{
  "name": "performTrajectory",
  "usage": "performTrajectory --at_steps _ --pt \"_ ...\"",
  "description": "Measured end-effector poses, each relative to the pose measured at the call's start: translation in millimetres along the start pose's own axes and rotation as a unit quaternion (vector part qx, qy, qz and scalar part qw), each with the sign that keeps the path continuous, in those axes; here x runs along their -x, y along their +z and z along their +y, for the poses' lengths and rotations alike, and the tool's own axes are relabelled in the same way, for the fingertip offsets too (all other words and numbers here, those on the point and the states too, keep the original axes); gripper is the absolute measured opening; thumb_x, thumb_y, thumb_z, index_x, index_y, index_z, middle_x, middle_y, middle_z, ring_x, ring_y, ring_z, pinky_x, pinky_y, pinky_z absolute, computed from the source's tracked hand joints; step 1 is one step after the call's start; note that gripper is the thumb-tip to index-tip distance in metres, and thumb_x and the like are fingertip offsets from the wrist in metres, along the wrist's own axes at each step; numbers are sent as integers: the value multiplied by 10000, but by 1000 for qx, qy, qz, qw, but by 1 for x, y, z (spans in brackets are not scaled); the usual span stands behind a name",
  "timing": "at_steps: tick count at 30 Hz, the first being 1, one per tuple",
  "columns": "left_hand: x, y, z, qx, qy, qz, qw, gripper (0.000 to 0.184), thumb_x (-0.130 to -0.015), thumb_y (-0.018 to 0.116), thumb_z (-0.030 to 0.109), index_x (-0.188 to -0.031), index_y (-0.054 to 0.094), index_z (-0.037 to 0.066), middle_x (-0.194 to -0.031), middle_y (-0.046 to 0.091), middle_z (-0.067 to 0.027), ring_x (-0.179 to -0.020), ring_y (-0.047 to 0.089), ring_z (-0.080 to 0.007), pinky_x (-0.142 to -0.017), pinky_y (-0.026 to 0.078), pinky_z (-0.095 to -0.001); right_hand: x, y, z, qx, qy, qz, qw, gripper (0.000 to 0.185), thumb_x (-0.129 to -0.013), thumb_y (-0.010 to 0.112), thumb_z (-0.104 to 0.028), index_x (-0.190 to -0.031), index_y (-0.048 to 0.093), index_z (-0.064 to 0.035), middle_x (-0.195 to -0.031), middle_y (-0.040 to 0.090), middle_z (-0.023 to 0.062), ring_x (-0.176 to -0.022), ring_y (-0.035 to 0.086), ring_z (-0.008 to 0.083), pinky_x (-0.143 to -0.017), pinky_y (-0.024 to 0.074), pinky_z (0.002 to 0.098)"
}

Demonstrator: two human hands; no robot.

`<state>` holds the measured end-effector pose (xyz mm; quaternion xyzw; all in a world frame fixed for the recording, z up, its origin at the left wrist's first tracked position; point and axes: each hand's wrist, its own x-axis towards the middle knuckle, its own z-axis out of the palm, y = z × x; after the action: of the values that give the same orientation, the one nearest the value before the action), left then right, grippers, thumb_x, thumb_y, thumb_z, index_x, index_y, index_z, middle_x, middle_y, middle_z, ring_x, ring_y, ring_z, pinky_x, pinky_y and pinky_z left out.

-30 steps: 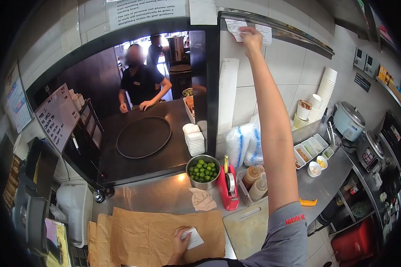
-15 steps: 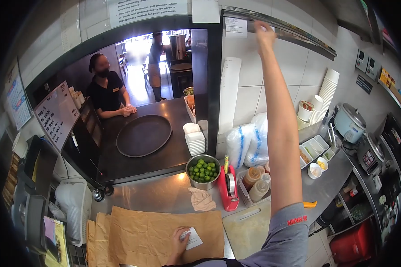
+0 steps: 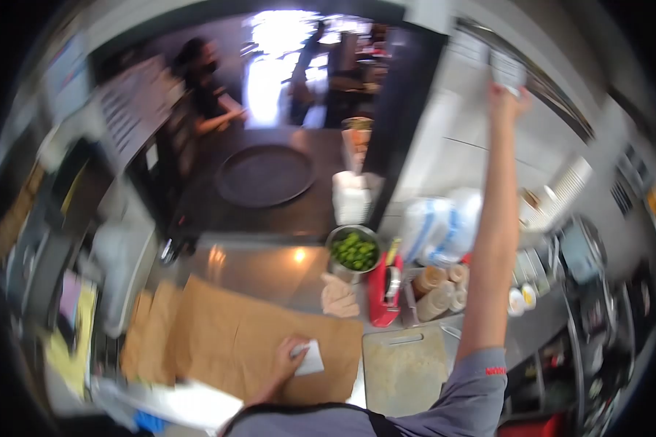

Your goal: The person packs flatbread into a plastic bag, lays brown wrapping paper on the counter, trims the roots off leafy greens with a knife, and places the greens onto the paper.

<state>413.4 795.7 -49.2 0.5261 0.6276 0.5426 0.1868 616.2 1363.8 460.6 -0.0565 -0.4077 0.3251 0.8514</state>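
My right hand (image 3: 509, 100) reaches up to the metal rail (image 3: 545, 79) on the tiled wall. Its fingers are closed on the lower edge of a white paper slip (image 3: 509, 71). Another printed slip (image 3: 469, 48) hangs from the rail just left of it. Low in front of me, my left hand (image 3: 289, 357) rests on a large sheet of brown paper (image 3: 233, 328), with a small white paper slip (image 3: 311, 360) pinched in its fingers. Motion blurs the view.
Behind the paper stand a steel bowl of green limes (image 3: 355, 249), a red tape dispenser (image 3: 385, 291) and sauce bottles (image 3: 436, 300). A cutting board (image 3: 404, 368) lies to the right. Through the hatch, a person (image 3: 210, 95) stands by a round dark tray (image 3: 265, 175).
The view has swung, shifting the scene. A slip now shows at my right hand on the rail. The person beyond the hatch has turned and holds something pale. My left hand keeps its slip.
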Motion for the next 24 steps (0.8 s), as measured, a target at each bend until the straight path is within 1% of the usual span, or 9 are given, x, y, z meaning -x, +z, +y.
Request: performTrajectory --at_steps 4,7,9,11,12,13,17,21,24 --pt "7 1 -2 64 -16 12 998 182 -743 634 38 -924 612 53 -940 589 -102 -911 559 -264 -807 444 -332 108 41 -31 29 42 -85 995 636 -737 434 161 -1285 274 -117 -1075 484 245 -776 593 273 -727 543 447" --pt "19 -8 17 123 -81 -6 989 258 -711 667 43 -961 608 69 -1005 571 -90 -974 533 -261 -839 436 -335 237 76 -62 1 174 -326 929 667 -774 415 76 -1381 220 -120 -1140 496 148 -892 563 218 -760 529 375" --pt "28 -7 9 138 -94 7 986 342 -688 687 41 -1015 595 83 -1033 559 -88 -998 520 -266 -861 427 -340 331 88 -67 67 348 -373 858 529 -696 458 77 -1205 524 -49 -999 590 79 -709 571 113 -629 503 250" --pt "29 -25 18 105 -91 54 989 445 -663 705 34 -1081 563 86 -1083 545 -85 -1041 502 -257 -894 408 -342 423 101 -80 106 385 -448 800 336 -756 504 37 -1053 635 -49 -942 614 39 -666 564 75 -593 474 208" --pt "29 -39 25 88 -90 74 989 497 -650 714 30 -1115 547 88 -1108 538 -84 -1063 492 -253 -910 399 -344 468 112 -84 74 459 -425 776 272 -781 545 -11 -1040 626 -34 -1033 600 57 -670 545 77 -647 491 231" --pt "29 -55 31 134 -110 87 981 522 -652 715 19 -1136 531 82 -1129 524 -83 -1078 476 -231 -924 386 -333 501 118 -77 79 470 -452 754 242 -776 606 -47 -1013 655 -60 -933 617 29 -735 561 75 -596 459 195" --pt "40 -134 60 230 -156 137 951 557 -671 713 -18 -1177 491 52 -1180 497 -64 -1038 498 -146 -888 415 -285 614 161 -42 40 486 -462 741 254 -774 600 10 -1006 659 -76 -982 607 34 -745 553 80 -596 464 209" --pt "80 -221 90 281 -226 154 920 478 -702 691 -35 -1137 513 52 -1123 537 -52 -944 555 -124 -802 471 -259 712 222 -1 7 549 -455 702 277 -850 474 40 -1069 621 -47 -1047 585 92 -783 588 115 -632 507 222" --pt "115 -277 104 200 -226 170 938 348 -731 678 -19 -1053 556 34 -1010 592 -50 -909 572 -123 -776 475 -249 775 259 50 73 485 -445 749 332 -877 360 47 -1059 624 -42 -930 636 156 -698 661 203 -614 545 256"
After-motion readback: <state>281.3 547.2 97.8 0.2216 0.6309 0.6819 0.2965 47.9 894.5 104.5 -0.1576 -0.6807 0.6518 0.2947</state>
